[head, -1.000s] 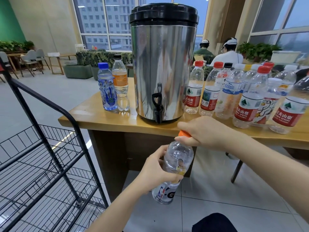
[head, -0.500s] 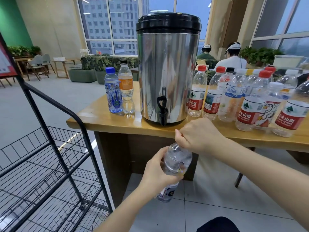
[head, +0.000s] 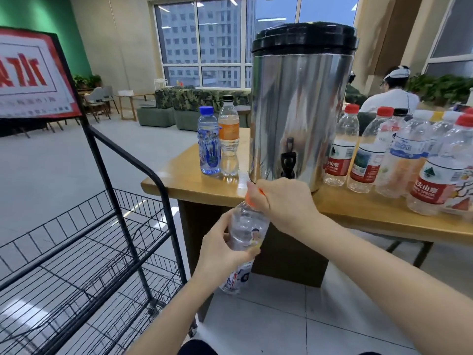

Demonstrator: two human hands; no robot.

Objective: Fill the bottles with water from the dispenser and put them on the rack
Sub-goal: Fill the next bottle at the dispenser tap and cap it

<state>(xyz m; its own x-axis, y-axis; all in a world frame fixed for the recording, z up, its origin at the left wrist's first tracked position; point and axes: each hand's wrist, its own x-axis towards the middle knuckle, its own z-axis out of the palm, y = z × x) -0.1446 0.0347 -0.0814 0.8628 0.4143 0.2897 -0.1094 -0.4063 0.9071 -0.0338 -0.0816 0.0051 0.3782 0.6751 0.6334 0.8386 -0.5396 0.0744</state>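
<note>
The rack (head: pixel 111 190) stands to the left of the left hand (head: pixel 220 249), with its wire shelves lying lower and further out. The table (head: pixel 194 180) edge runs just behind the right hand (head: pixel 284 201). The dispenser (head: pixel 302 111) rises directly beyond that hand, and its tap (head: pixel 288 162) sits just above the knuckles. A row of bottles (head: pixel 368 155) stands to the right of the right hand, and two more (head: pixel 209 147) stand to the left of the dispenser.

The bottle (head: pixel 247 226) in work is off the table, in front of its edge, and tilted with its neck toward the right hand. The left hand is wrapped round the bottle's middle. The right hand is closed over the orange cap (head: pixel 248 201), so only a sliver of the cap shows. The step looks like a cap twist, but whether on or off cannot be told. The water level is also hard to read through the clear wall.

To do the twist well, the left hand should grip firmly without squeezing, because a thin bottle will buckle and spill if it is full. The neck is better brought upright first. The right hand should turn the cap with the fingertips and keep it square to the thread. If it is closing, turn until snug and then carry the bottle left to the rack. If it is opening, keep the cap in the right hand and bring the mouth under the tap.
</note>
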